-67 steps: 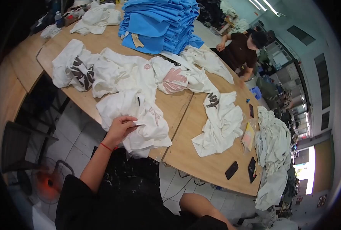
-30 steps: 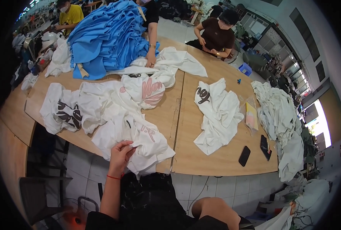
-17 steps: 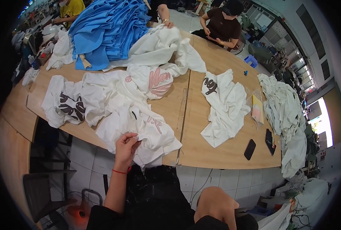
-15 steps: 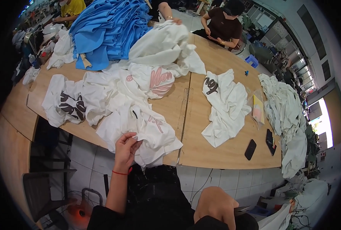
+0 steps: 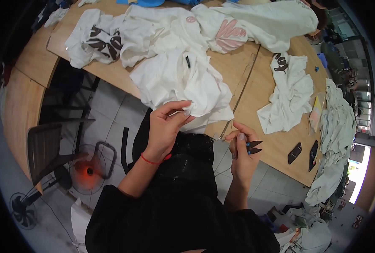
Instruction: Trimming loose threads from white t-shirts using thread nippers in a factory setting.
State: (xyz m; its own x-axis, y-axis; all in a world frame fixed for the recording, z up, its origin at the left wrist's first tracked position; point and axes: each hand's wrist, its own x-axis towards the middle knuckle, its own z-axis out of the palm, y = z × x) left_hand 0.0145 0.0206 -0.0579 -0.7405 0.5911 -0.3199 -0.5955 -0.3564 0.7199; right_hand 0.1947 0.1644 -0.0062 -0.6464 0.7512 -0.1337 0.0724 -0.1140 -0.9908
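Note:
A white shirt [image 5: 174,78] lies crumpled over the table's near edge, its dark neck label showing. My left hand [image 5: 165,126], with a red cord at the wrist, pinches the near part of this shirt between thumb and fingers. My right hand [image 5: 243,154] is just to the right of the shirt, apart from it. It holds thread snips [image 5: 254,147] in the palm, their two dark blades parted and pointing right. The thumb and index finger of that hand are raised near each other; whether a thread lies between them is too small to see.
More white printed shirts [image 5: 153,33] spread along the far side of the wooden table [image 5: 234,67]. Another white shirt [image 5: 286,101] lies at right, near two dark phone-like objects and a white cloth pile [image 5: 333,126]. A chair [image 5: 48,145] and fans stand at left.
My right hand has come up from the lower edge to beside the shirt, bringing the snips into plain view. The left hand still pinches the shirt. The view has tilted lower.

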